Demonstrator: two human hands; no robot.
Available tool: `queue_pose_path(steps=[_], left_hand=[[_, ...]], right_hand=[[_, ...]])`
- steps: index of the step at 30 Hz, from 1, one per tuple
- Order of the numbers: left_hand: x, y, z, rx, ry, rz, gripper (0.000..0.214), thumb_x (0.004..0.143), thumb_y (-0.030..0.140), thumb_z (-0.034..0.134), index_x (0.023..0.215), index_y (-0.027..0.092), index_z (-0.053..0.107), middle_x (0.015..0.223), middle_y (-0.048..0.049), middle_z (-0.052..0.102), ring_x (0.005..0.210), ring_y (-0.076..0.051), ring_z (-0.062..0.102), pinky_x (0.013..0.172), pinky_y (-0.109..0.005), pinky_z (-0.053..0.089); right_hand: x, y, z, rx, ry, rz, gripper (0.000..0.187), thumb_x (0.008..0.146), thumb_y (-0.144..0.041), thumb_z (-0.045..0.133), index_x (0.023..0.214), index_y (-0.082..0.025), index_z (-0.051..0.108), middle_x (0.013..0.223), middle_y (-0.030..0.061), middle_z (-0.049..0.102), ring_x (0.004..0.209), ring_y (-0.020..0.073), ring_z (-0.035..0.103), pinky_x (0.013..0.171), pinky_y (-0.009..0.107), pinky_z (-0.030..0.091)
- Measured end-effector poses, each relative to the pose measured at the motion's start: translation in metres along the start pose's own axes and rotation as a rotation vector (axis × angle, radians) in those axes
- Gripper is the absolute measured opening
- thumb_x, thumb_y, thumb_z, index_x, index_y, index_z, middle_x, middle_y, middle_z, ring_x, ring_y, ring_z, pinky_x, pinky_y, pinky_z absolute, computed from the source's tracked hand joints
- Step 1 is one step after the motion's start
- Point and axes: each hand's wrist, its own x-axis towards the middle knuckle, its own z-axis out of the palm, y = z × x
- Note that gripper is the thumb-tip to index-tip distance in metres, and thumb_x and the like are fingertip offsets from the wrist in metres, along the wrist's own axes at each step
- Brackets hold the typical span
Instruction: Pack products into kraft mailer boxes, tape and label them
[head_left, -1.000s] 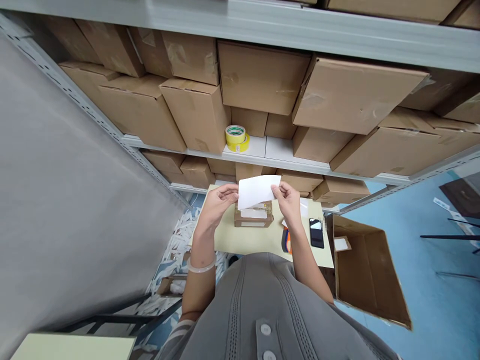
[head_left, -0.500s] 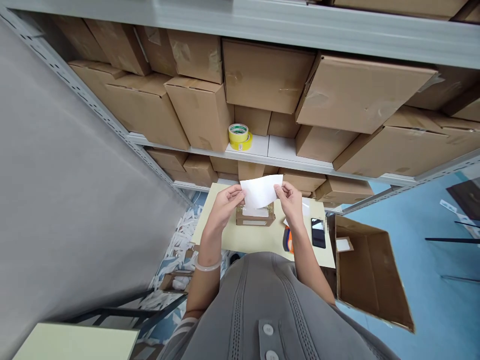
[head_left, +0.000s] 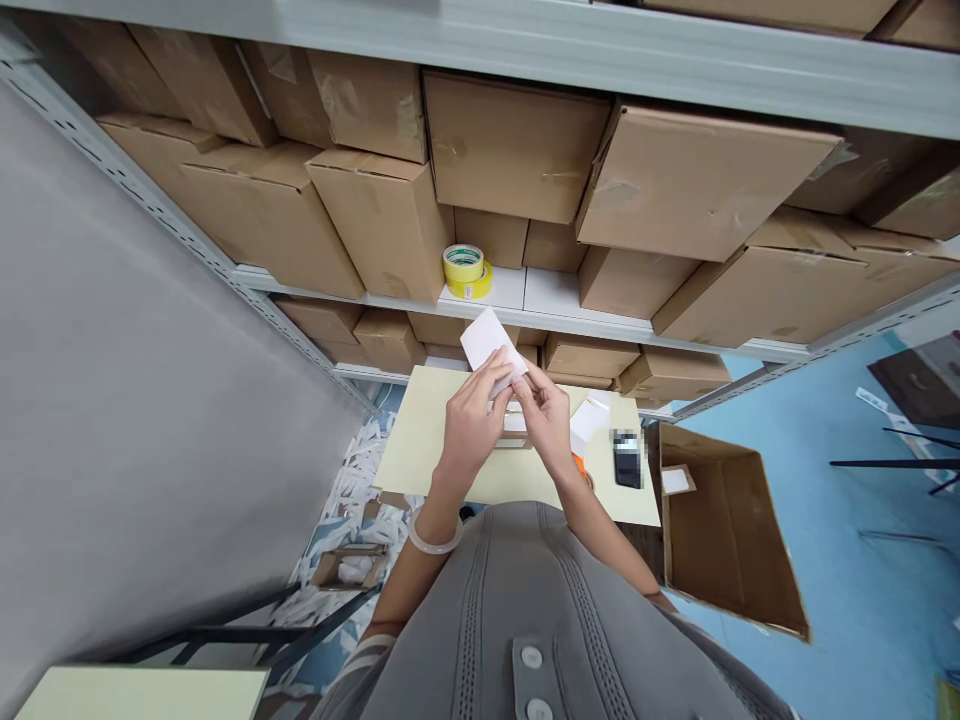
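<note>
Head view: left hand (head_left: 471, 428) and right hand (head_left: 547, 422) meet, fingers closed, pinching the white slip (head_left: 489, 345) at its lower end. It projects toward 11 o'clock, its long axis running 5 to 11.

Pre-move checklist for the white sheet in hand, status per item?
1. Grip: left hand and right hand both pinch the white sheet at its lower end: ok.
2. Sheet clear of the table, held up above it: ok.
3. Sheet flat: its lower part is hidden by the fingers: cannot tell.
4. Small box under the hands, open or shut: mostly hidden: cannot tell.
5. Phone lies on the table apart from the right hand: ok.
6. Open carton stands beside the table, clear of both arms: ok.
</note>
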Motion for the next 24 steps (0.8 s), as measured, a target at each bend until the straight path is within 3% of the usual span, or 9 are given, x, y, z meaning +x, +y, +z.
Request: queue_pose_path(steps=[4,8,11,15,24], left_hand=[[0.001,0.004,-0.007,-0.010,-0.062,-0.028,0.043,0.094,0.028,0.057,0.136,0.025,0.053,0.140,-0.0087,0.060,0.129,-0.021,0.057,0.110,-0.039,0.047],[0.001,0.008,-0.010,-0.043,-0.107,0.064,0.039,0.098,0.026,0.049,0.136,0.026,0.057,0.142,-0.0068,0.058,0.135,-0.021,0.050,0.114,-0.042,0.044],[0.000,0.010,-0.009,-0.063,-0.064,0.085,0.037,0.099,0.021,0.045,0.132,0.025,0.060,0.141,-0.0061,0.059,0.134,-0.020,0.052,0.113,-0.042,0.045],[0.002,0.012,-0.009,-0.075,0.009,0.066,0.033,0.097,0.021,0.051,0.127,0.024,0.064,0.134,-0.0061,0.065,0.127,-0.020,0.059,0.109,-0.040,0.050],[0.006,0.014,-0.011,-0.090,0.016,0.028,0.034,0.094,0.028,0.059,0.127,0.024,0.065,0.130,-0.0066,0.067,0.122,-0.021,0.062,0.107,-0.039,0.052]], right_hand=[[0.001,-0.004,-0.007,0.099,-0.037,0.033,0.043,0.089,-0.052,0.060,0.122,-0.026,0.070,0.121,0.0047,0.071,0.107,0.0243,0.069,0.095,0.040,0.055],[0.001,-0.007,-0.011,0.076,-0.001,0.046,0.043,0.085,-0.051,0.066,0.119,-0.024,0.072,0.110,0.0049,0.075,0.101,0.0237,0.070,0.090,0.039,0.057],[0.001,-0.007,-0.013,0.085,0.012,0.046,0.041,0.085,-0.049,0.067,0.118,-0.025,0.072,0.110,0.0044,0.075,0.101,0.0233,0.069,0.092,0.039,0.056],[0.001,-0.007,-0.014,0.099,0.032,0.040,0.038,0.081,-0.045,0.071,0.114,-0.025,0.074,0.108,0.0035,0.076,0.102,0.0245,0.069,0.093,0.041,0.056],[0.004,-0.003,-0.013,0.106,0.074,0.049,0.035,0.079,-0.043,0.073,0.109,-0.024,0.076,0.101,0.0031,0.077,0.096,0.0238,0.071,0.084,0.037,0.059]])
